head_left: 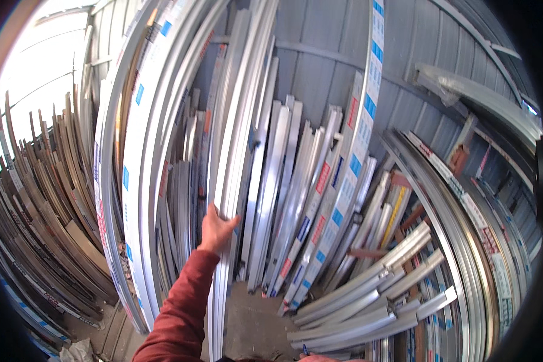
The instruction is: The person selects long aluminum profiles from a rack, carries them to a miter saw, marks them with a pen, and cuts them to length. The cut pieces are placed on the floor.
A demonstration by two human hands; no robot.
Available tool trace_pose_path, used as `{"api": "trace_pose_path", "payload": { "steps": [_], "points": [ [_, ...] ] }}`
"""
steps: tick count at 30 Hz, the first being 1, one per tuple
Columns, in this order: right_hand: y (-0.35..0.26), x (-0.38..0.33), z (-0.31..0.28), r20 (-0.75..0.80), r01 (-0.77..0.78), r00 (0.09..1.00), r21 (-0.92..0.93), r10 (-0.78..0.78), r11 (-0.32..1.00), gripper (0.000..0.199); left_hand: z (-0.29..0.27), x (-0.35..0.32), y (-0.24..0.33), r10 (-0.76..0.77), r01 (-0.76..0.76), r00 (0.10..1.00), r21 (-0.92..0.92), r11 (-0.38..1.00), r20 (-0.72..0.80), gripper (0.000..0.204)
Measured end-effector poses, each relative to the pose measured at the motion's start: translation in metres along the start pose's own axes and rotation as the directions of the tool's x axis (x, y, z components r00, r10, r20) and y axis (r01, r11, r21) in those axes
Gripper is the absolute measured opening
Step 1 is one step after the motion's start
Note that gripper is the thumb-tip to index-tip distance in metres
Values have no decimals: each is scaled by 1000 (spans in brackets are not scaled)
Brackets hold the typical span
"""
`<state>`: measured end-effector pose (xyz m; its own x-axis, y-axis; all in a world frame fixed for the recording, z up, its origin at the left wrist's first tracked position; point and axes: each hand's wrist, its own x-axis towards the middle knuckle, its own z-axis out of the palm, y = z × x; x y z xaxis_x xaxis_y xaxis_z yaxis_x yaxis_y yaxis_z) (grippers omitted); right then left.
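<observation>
Profiles look stiff, slick, likely top-heavy; I'd grip where my left hand touches, toward eight o'clock, though I can't tell whether its fingers close

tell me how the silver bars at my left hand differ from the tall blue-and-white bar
The silver bars look plain, while the blue-and-white bar has blue blocks on white. The left hand is at the silver bars; no hand is at the blue-and-white bar. The blue-and-white bar slants more in the picture than the silver bars. Both are long and narrow.
</observation>
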<state>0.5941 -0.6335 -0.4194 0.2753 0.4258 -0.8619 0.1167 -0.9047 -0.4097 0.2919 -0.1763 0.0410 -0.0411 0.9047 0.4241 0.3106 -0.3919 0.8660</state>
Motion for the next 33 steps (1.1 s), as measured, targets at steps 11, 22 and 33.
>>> {"api": "trace_pose_path", "payload": {
  "steps": [11,22,33],
  "points": [
    [-285,19,-29,-162,507,831,-177,-533,844,42,-63,27,-6,22,-1,989,139,990,-145,56],
    [-526,-47,-31,-8,820,538,-226,-843,526,44,-95,79,-55,-39,152,945,328,932,-326,83],
    [-575,7,24,-80,757,653,105,-753,645,34,-81,74,-42,96,63,940,444,894,-326,87]
  ]
}}
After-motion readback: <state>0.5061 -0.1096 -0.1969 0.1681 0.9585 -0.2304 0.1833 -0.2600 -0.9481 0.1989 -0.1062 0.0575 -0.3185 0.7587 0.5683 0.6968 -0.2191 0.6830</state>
